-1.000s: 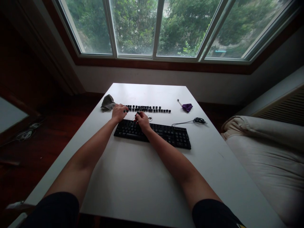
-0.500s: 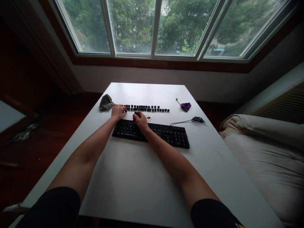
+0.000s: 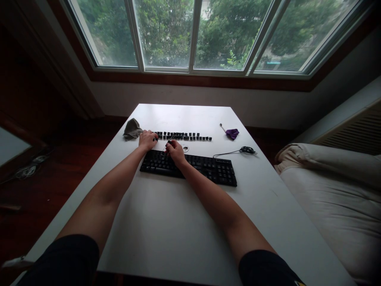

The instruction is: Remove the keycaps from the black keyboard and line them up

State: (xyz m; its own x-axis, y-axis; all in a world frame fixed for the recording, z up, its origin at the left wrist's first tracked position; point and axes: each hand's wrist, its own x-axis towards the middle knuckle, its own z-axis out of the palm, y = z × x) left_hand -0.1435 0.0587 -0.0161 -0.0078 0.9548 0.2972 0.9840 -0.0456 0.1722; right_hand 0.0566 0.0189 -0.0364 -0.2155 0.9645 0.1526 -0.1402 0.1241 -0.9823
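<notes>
The loose keys (image 3: 186, 138), in rows toward the table's (image 3: 166, 226) far edge, look light, stiff and slick, best pinched by their sides; the left hand (image 3: 147, 140) bends over their left end, fingers curled (their grip unclear), and the right hand (image 3: 175, 151), forearm crossing the keyboard (image 3: 210, 169), pinches a small dark piece (image 3: 169, 142)

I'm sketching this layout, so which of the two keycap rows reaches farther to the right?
The near row, on the keyboard side: its right end extends past that of the far row, which lies closer to the window.
</notes>
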